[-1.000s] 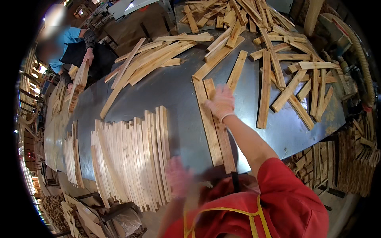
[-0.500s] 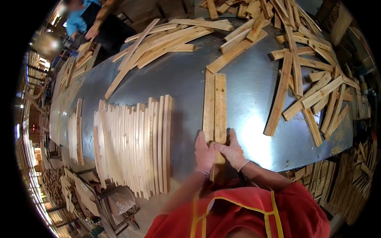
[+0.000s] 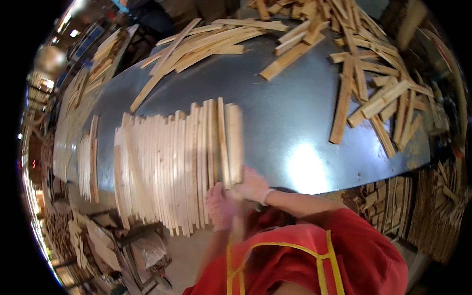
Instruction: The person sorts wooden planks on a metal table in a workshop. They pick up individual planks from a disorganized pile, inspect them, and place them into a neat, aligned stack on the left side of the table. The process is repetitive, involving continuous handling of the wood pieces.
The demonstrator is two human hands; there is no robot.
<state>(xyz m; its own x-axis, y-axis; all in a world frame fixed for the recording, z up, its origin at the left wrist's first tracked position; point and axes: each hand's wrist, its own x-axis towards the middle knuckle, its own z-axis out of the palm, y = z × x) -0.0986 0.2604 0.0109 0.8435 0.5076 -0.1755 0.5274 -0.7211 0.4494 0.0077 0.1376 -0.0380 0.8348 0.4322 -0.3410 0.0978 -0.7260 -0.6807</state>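
Two wooden slats (image 3: 230, 143) at the tabletop's (image 3: 295, 123) near edge, ends gripped by left hand (image 3: 221, 206) and right hand (image 3: 251, 186), beside the slat row (image 3: 162, 164).

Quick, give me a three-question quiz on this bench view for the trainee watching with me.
1. True or false: the right hand is at the near end of the slat on the right edge of the packed row.
2. The tabletop looks like: A wood, B grey metal, C glass?
3. Where do the loose slats lie, left or right of the row?

Key: 1 true. 2 B. 3 right.
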